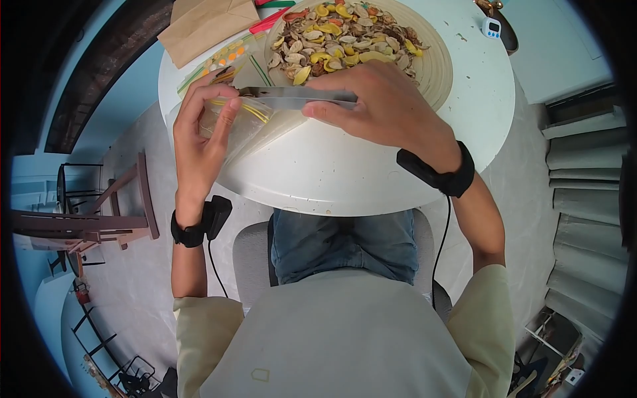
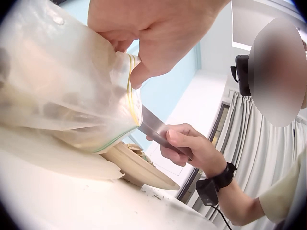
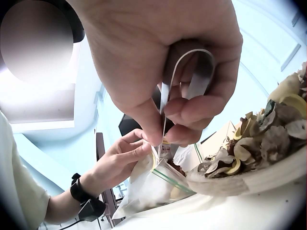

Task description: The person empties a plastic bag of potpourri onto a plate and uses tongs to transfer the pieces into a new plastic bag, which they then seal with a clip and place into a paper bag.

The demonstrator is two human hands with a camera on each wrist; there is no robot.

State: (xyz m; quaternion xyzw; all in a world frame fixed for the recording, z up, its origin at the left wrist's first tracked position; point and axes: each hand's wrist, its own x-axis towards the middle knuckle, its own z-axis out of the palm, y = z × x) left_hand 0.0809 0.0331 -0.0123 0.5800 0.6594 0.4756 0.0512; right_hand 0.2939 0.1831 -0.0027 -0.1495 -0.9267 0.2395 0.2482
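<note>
My left hand (image 1: 202, 132) pinches the rim of a clear zip bag (image 1: 245, 129) between thumb and fingers, near the table's left side. Metal tongs (image 1: 292, 98) are gripped in my right hand (image 1: 391, 106), their tips at the bag's mouth. The left wrist view shows the bag (image 2: 72, 86) with blurred pieces inside and the tongs (image 2: 152, 125) entering behind its yellow-striped edge. Whether the tips hold a piece is hidden. Behind the hands, a round woven tray (image 1: 438, 73) bears many dried pale, yellow and brown slices (image 1: 325, 40).
A brown paper bag (image 1: 206, 30) lies at the back left beside red clips (image 1: 269, 20). Another bag with orange dots (image 1: 229, 56) lies left of the tray. A small white timer (image 1: 491, 27) sits at the back right edge of the round table (image 1: 318, 172).
</note>
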